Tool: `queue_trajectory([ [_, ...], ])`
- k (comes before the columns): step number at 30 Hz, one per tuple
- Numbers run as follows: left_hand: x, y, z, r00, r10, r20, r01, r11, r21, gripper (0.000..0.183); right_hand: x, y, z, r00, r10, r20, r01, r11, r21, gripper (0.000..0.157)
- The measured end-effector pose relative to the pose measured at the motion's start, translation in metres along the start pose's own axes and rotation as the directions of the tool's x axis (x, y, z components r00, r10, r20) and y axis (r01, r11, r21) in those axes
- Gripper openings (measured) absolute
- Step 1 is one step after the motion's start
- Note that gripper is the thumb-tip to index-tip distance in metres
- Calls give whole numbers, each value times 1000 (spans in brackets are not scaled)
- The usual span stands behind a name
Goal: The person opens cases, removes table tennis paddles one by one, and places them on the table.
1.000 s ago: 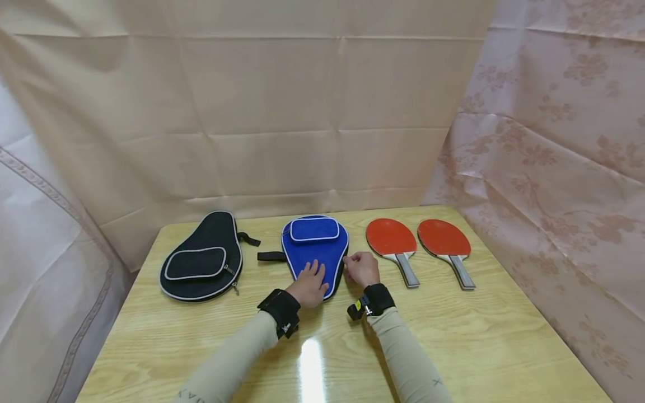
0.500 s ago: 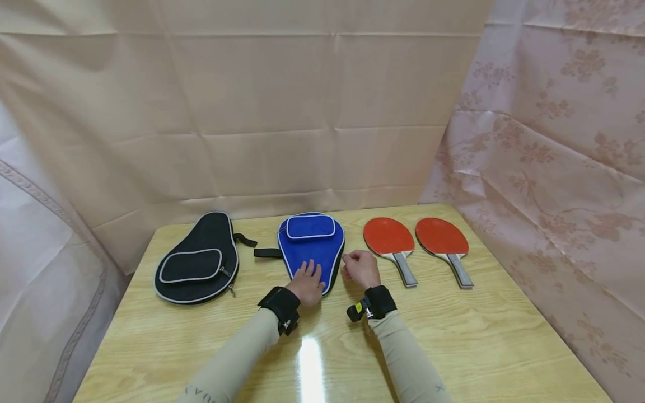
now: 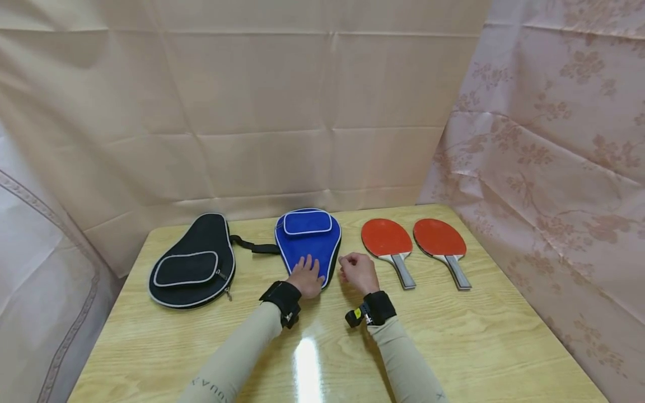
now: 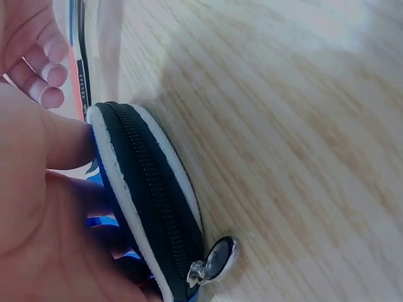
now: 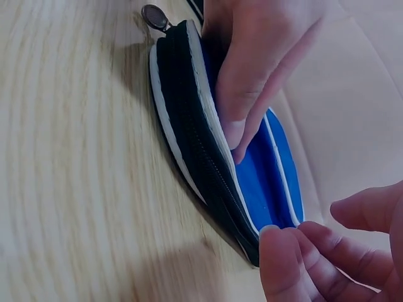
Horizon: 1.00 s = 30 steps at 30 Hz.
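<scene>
A blue table tennis paddle case with white piping and a front pocket lies mid-table, narrow end toward me. My left hand rests on that narrow end, fingers spread flat over the cloth. At the case's right side, my right hand has its fingers curled; thumb and forefinger pinch at the zippered edge. Whatever small part sits between those fingertips is hidden. The left wrist view shows the black zipper band under the left hand, with a round metal zipper pull hanging at its end.
To the left lies a black paddle case, its strap meeting the blue case's black strap. Two red table tennis paddles lie on the right, grey handles toward me. A beige cloth hangs behind the wooden table.
The blue case has slid slightly away from me, with my left hand on it, and its strap has met the black case's strap. My right hand now sits nearer the narrow end.
</scene>
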<state>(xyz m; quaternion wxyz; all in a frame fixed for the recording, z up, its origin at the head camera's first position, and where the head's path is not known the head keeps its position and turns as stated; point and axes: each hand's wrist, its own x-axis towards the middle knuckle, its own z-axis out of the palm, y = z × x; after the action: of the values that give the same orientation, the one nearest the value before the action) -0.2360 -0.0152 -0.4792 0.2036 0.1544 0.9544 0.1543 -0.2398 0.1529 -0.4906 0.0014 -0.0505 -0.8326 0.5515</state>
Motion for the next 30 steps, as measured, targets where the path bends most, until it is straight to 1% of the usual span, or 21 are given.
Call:
queue_trajectory([
  [6, -2, -2, 0, 1000, -12, -15, 12, 1000, 10, 58, -2, 3, 6, 999, -33, 33, 34, 999, -27, 22],
  [12, -4, -5, 2, 999, -17, -40, 17, 1000, 1, 58, -6, 3, 10, 998, -31, 52, 32, 999, -37, 22],
  [15, -4, -6, 4, 997, -9, -75, 8, 1000, -9, 57, -8, 2, 12, 998, -43, 52, 44, 999, -31, 22],
  [20, -5, -6, 4, 991, 9, -131, -18, 998, -68, 57, -11, -1, 12, 997, -60, 56, 61, 998, -14, 21],
  [23, -7, -6, 4, 988, 28, -149, -44, 994, -103, 58, -11, -3, 13, 995, -71, 71, 72, 997, -6, 22],
  [27, -11, -7, 2, 985, 48, -166, -69, 990, -121, 59, -11, -3, 15, 991, -102, 87, 102, 995, -3, 23],
  [30, -14, -10, 2, 985, 45, -165, -68, 989, -132, 61, -12, -5, 17, 989, -121, 89, 123, 992, -9, 22],
])
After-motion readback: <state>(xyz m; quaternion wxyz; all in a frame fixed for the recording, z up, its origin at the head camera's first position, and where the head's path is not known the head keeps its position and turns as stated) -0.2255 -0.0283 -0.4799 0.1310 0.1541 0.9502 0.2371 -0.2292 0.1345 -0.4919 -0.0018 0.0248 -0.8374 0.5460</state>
